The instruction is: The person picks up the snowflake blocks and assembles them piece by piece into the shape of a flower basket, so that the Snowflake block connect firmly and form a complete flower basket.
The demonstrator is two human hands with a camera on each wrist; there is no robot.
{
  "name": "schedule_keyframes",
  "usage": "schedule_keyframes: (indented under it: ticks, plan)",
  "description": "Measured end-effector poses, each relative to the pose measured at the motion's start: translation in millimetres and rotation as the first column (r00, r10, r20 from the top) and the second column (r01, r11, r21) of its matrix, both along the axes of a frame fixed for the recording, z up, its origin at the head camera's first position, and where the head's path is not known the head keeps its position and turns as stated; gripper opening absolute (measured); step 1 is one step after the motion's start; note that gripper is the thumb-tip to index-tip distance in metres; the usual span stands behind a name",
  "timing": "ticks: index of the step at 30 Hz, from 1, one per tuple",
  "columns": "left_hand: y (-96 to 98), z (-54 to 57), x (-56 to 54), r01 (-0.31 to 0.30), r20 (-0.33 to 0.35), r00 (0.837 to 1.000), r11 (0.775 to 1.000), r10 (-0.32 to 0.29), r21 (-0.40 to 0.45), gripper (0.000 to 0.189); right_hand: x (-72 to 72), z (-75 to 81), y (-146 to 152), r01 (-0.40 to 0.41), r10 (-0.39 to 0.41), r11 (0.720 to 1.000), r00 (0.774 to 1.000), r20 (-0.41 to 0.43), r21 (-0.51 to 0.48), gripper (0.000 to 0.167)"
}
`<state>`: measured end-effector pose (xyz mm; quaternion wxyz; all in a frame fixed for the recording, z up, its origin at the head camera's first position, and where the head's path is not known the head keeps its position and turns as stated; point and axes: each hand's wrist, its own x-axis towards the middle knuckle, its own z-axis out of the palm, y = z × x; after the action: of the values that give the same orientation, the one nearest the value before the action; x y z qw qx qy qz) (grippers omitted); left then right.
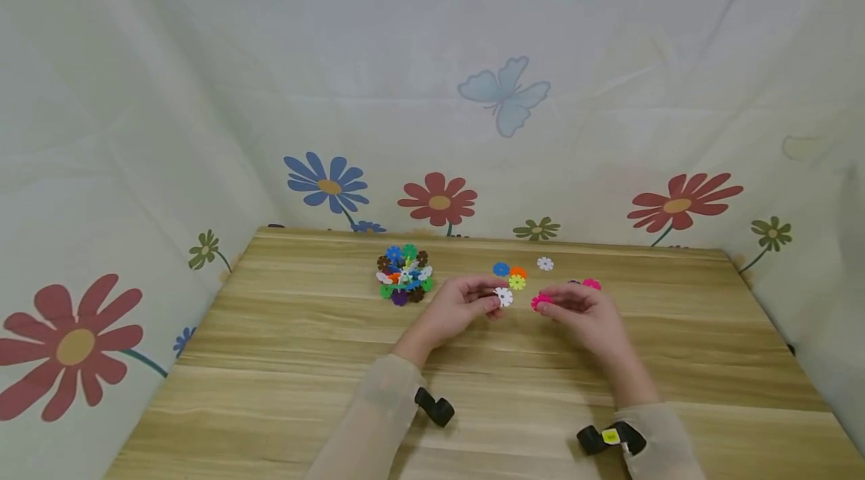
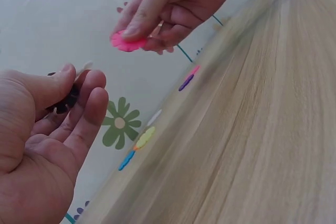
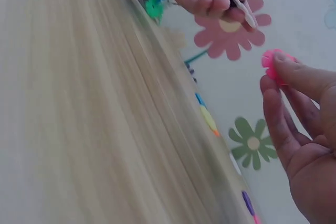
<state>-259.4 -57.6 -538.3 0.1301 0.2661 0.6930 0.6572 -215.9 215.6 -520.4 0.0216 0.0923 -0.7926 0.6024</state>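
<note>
My left hand (image 1: 458, 309) pinches a white flower-shaped snowflake disc (image 1: 504, 297) between thumb and fingers above the table. A dark snowflake disc (image 2: 66, 101) is in the same grip, set against the white one, partly hidden by the thumb in the left wrist view. Across a small gap, my right hand (image 1: 589, 316) holds a bright pink snowflake disc (image 1: 540, 302) by its edge with thumb and fingertips. In the right wrist view the pink disc (image 3: 273, 65) is apart from the white disc (image 3: 245, 13).
A multicoloured cluster of joined discs (image 1: 400, 286) stands on the wooden table (image 1: 304, 360), left of my hands. Loose blue (image 1: 501, 269), orange (image 1: 519, 272), yellow (image 1: 516, 282) and white (image 1: 544, 264) discs lie behind them. Another pink disc (image 1: 592, 284) with a purple one (image 3: 247, 202) lies farther right.
</note>
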Motion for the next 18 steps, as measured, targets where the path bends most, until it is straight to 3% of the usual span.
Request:
schedule_keyframes:
  ticks: [4,18]
  plan:
    - [-0.5,1.4,0.4,-0.005,0.01,1.0,1.0,0.005,-0.002,0.035,-0.3,-2.9,-13.9,-0.007,0.003,0.995,0.999,-0.035,-0.102,0.026]
    - [1.8,2.4,0.8,0.03,-0.02,0.999,0.999,-0.029,0.04,0.033,0.6,-7.9,-34.8,-0.004,-0.012,0.985,0.996,-0.091,-0.174,0.019]
